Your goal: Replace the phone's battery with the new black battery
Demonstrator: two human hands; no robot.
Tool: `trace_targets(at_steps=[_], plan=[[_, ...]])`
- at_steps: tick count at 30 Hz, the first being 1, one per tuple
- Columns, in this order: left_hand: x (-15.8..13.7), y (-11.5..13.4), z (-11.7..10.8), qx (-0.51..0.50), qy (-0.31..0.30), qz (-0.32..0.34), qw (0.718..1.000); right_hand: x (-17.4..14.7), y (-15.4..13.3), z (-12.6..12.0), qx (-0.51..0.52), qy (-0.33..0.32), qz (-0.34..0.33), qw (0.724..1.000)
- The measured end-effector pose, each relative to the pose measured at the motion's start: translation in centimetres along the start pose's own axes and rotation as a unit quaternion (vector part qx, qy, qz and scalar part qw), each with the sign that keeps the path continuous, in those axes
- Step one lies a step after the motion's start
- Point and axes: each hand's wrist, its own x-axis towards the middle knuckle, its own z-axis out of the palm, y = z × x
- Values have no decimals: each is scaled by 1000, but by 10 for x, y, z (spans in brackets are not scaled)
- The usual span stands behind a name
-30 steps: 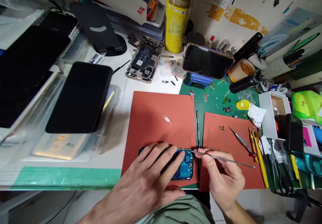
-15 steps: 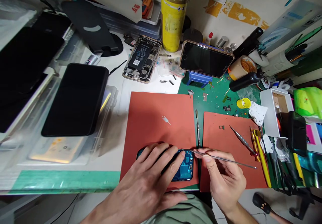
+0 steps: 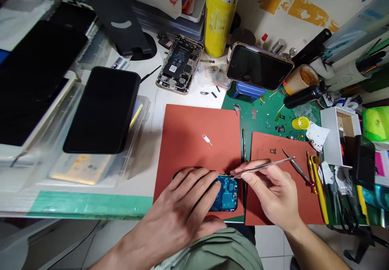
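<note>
A blue phone frame (image 3: 227, 195) lies on the left red mat (image 3: 185, 128), near the table's front edge. My left hand (image 3: 185, 205) is laid across its left part, fingers over the top and thumb at the near side, gripping it and hiding much of it. My right hand (image 3: 273, 193) pinches a pair of thin metal tweezers (image 3: 267, 165). Their tips reach the frame's upper right edge; whether they hold anything is too small to tell. A SIM eject pin (image 3: 207, 140) lies farther back on the mat. A small SIM tray (image 3: 272, 151) lies on the right red mat (image 3: 261, 142).
A metal spudger (image 3: 244, 146) lies between the mats. Screwdrivers and a yellow-handled brush (image 3: 319, 193) lie at the right. Behind are an opened phone (image 3: 180, 64), a phone on a blue stand (image 3: 259, 66) and a yellow can (image 3: 220, 23). A black phone (image 3: 101, 110) rests on a plastic box at left.
My right hand has turned the tweezers, so their rear end is raised and their tips point down onto the frame. My left hand stays on the frame. The whole view has shifted slightly.
</note>
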Motion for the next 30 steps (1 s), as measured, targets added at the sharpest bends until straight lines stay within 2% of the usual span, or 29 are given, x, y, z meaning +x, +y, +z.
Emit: trace_targets(at_steps=[10,24,30], plan=[[-3,-1,6,8,26,4,1000,-7,8,4,-30,4,-32,999],[-1,-1,3,9,41,-1,999,-6,4,3,-71,8,-34,997],[-1,-1,3,12,44,2,999,-9,9,4,-76,17,-93,993]])
